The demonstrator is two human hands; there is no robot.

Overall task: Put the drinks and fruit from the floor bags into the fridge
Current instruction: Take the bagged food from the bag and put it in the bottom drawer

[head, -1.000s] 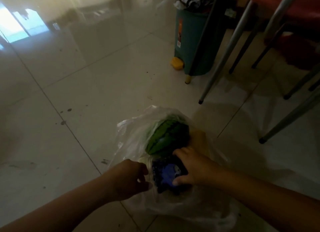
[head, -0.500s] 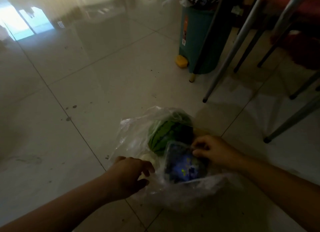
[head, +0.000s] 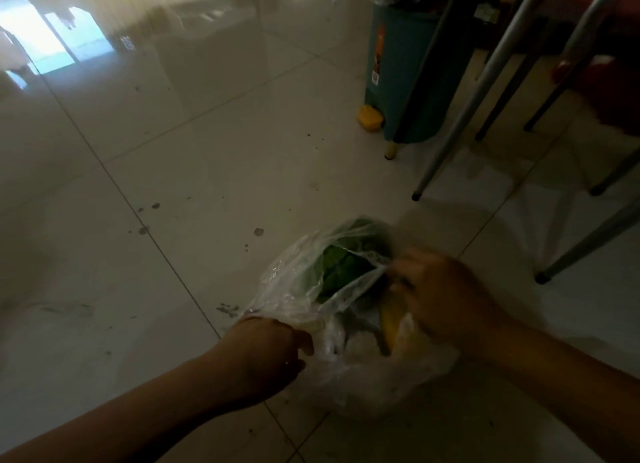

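A clear plastic bag (head: 360, 372) sits on the tiled floor in front of me. Inside it shows a green striped watermelon (head: 341, 272) at the far side and something yellow, perhaps a banana (head: 391, 320), nearer me. My left hand (head: 266, 351) is closed on the bag's left edge. My right hand (head: 440, 296) pinches the bag's right edge and pulls the film taut across the watermelon. The blue box seen earlier is hidden or out of sight.
A teal pedal bin (head: 412, 74) with a yellow pedal stands at the back right. Grey metal chair legs (head: 460, 116) slant down on the right, under a red seat (head: 599, 22). Pale floor tiles stretch away to the left.
My right hand let go of the blue box and took the bag's right edge. The box is no longer visible. My left hand closed on the bag's left edge.
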